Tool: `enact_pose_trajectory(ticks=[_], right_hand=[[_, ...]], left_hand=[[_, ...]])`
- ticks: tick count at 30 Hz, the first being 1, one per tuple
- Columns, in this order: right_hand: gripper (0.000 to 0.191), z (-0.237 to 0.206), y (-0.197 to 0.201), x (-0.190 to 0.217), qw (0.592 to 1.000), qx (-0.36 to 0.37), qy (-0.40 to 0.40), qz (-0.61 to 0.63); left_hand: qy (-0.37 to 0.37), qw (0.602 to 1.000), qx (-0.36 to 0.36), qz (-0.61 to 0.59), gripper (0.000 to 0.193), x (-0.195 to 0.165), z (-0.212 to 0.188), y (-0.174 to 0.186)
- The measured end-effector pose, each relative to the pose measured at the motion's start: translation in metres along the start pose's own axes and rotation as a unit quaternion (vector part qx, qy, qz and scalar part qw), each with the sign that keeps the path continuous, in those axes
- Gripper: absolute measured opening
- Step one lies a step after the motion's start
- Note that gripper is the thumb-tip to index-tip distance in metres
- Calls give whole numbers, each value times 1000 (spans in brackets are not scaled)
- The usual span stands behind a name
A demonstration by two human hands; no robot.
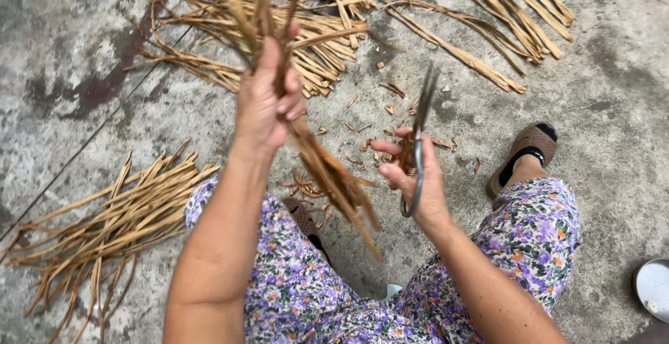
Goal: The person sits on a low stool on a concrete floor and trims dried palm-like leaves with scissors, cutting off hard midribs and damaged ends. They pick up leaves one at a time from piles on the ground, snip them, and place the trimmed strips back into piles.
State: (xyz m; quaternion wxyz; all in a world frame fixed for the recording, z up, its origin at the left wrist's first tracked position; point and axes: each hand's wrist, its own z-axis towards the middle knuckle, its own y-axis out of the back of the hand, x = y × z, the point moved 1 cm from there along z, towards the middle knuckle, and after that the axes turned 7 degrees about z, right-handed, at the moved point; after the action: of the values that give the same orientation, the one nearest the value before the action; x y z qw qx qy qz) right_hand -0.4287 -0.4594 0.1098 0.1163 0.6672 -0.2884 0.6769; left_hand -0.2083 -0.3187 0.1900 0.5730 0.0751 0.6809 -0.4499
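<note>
Left hand (263, 103) holds stalk bundle (327, 170) slanting down-right.

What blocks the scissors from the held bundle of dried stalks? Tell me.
Nothing visible. The right hand holds the scissors upright beside the bundle of dried stalks gripped in the left hand; only open air lies between them, above the concrete floor.

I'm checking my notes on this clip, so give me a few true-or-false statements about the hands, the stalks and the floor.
1. The left hand grips a bunch of dried stalks. True.
2. The right hand is empty. False: it holds scissors.
3. A pile of stalks lies on the concrete floor at left. True.
4. The person is barefoot. False: a brown shoe shows.
5. Small cut pieces lie scattered on the floor. True.
</note>
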Motion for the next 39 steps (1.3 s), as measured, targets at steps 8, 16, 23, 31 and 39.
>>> enact_pose_trajectory(ticks=[8, 16, 23, 31, 39], right_hand=[[71, -2, -42, 0, 992, 73, -27, -95], [54, 34, -14, 21, 999, -21, 34, -14], [34, 50, 34, 45, 972, -119, 83, 185], [30, 44, 31, 42, 978, -87, 150, 118], [36, 14, 14, 40, 982, -94, 94, 132]], left_hand=[[24, 997, -30, -62, 40, 51, 14, -30], [78, 991, 42, 101, 120, 81, 25, -30], [162, 912, 255, 277, 128, 128, -41, -51], [259, 933, 227, 101, 67, 149, -77, -57], [157, 981, 52, -106, 42, 125, -53, -33]])
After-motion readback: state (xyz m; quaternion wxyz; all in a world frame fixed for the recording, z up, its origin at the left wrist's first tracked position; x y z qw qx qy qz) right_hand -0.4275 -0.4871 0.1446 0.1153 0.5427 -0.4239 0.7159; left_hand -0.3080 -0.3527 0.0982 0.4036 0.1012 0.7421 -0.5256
